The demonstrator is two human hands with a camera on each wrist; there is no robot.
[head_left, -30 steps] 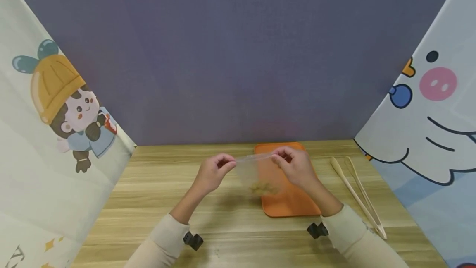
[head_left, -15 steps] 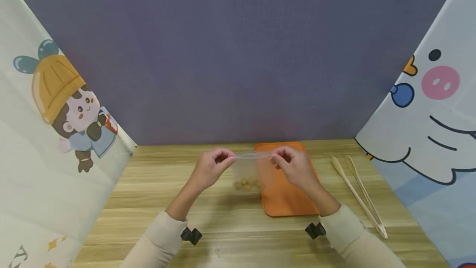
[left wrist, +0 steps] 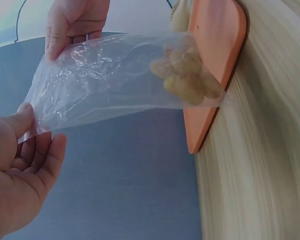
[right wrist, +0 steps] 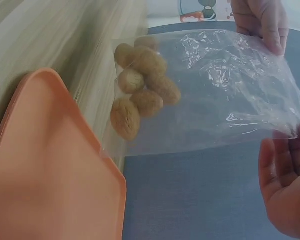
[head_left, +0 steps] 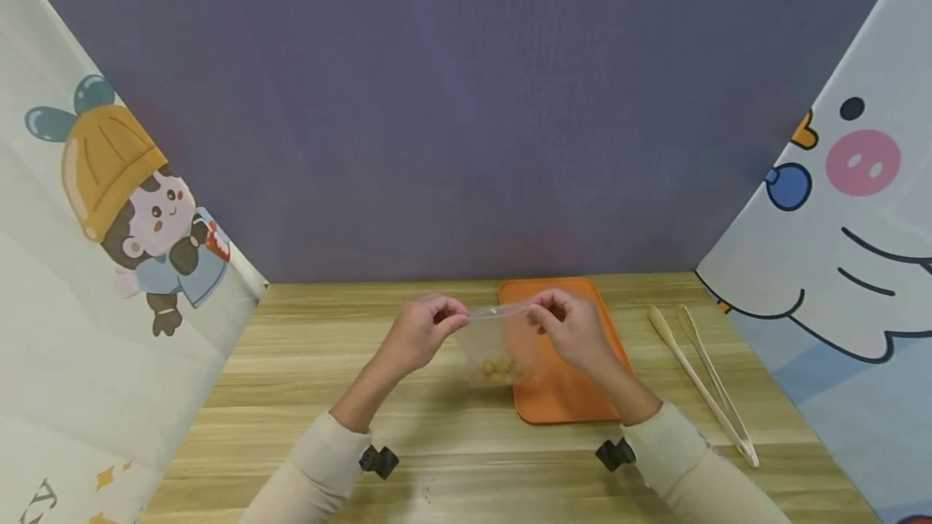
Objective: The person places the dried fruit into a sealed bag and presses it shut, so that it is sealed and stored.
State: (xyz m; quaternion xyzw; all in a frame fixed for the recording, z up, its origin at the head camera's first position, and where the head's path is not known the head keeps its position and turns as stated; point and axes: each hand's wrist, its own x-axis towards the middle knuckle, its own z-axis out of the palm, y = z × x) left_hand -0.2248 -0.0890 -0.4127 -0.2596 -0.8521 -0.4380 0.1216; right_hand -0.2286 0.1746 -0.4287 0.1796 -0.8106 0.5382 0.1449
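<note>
A clear plastic zip bag (head_left: 484,338) hangs above the table between both hands. My left hand (head_left: 417,335) pinches its top edge at the left corner, and my right hand (head_left: 578,331) pinches the right corner. At the bottom of the bag lie several brown, oval, rough-skinned nut-like pieces (right wrist: 147,80), heaped together. In the left wrist view the bag's zip edge is stretched between the two hands, and the brown pieces (left wrist: 185,82) sit at the far end.
An orange tray (head_left: 568,399) lies on the wood-grain table (head_left: 306,395), partly behind the bag and right hand. Right of it lie long pale tongs (head_left: 699,378). A grey-blue panel (head_left: 466,120) rises at the back, with printed cloths at both sides.
The bag and its contents swung left, then back somewhat to the right. Both hands keep hold of the top corners and shift only slightly.
</note>
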